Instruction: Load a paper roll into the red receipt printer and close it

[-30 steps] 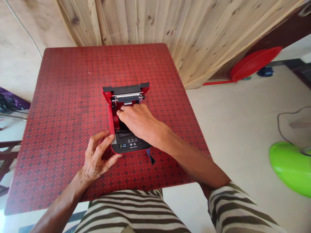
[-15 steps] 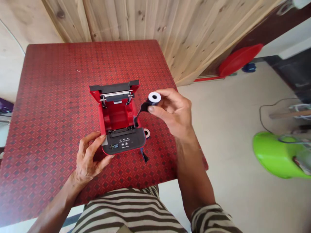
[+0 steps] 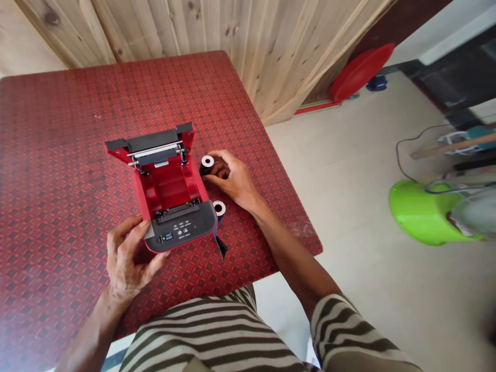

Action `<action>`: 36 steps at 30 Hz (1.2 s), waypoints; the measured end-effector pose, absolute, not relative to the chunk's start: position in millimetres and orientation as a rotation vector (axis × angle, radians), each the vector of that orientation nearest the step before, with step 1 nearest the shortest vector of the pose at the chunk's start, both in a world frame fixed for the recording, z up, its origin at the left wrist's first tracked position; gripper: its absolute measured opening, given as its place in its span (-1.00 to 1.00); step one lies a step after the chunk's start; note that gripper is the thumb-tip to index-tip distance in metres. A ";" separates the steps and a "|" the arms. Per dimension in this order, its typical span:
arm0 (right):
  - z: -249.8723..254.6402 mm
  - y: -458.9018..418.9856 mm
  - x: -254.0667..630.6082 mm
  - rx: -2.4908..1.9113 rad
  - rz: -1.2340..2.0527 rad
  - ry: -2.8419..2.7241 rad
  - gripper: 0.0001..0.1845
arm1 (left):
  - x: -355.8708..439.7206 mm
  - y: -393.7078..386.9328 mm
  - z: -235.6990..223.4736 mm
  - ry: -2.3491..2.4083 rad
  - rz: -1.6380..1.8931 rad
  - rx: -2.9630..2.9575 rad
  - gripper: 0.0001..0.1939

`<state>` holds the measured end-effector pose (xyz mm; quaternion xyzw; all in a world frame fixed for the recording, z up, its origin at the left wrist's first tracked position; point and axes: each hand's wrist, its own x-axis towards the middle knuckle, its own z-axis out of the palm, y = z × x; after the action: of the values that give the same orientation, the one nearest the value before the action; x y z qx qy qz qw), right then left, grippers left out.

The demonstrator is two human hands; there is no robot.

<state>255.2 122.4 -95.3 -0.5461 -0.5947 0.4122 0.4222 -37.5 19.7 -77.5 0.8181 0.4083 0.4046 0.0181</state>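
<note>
A small red and black label printer (image 3: pixel 182 227) sits on the table with its lid (image 3: pixel 155 144) raised and its red roll bay (image 3: pixel 170 187) bare inside. My left hand (image 3: pixel 129 253) grips its front left corner, thumb underneath and fingers on top. At the printer's right side, my right hand (image 3: pixel 232 181) has thumb and fingers around a dark roll with a white core (image 3: pixel 207 163), which stands upright at table level. A second dark roll with a white core (image 3: pixel 219 208) is nearer to me, against the printer's right edge, its dark loose strip (image 3: pixel 221 247) trailing toward me.
The red patterned table (image 3: pixel 70 155) meets a wooden plank wall (image 3: pixel 201 31) at the back. Off its right side, on the floor, are a green bucket (image 3: pixel 414 212), a red round basin (image 3: pixel 360 72) leaning on the wall, and a cable (image 3: pixel 399 150).
My right hand has moved down and left with the dark roll, from above the printer's right side to the tabletop beside it. The camera view has turned to the right; my left hand still grips the printer.
</note>
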 end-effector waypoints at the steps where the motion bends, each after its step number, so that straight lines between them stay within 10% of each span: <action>1: -91.9 115.9 261.5 -1.378 1.011 -1.500 -0.46 | -37.3 19.5 -77.6 1.267 1.257 2.538 -0.18; 6: -69.4 66.7 288.8 -1.504 1.038 -1.635 -0.77 | -36.6 19.0 -78.3 1.270 1.238 2.534 -0.17; 36: 25.0 106.0 173.0 -1.359 0.218 -2.851 -0.82 | -34.1 8.2 -79.9 1.327 1.151 2.435 -0.27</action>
<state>173.0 106.0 25.0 -0.4293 -0.9005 0.0688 -0.0122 -34.1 8.2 -79.9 0.8091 0.4408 0.3823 0.0695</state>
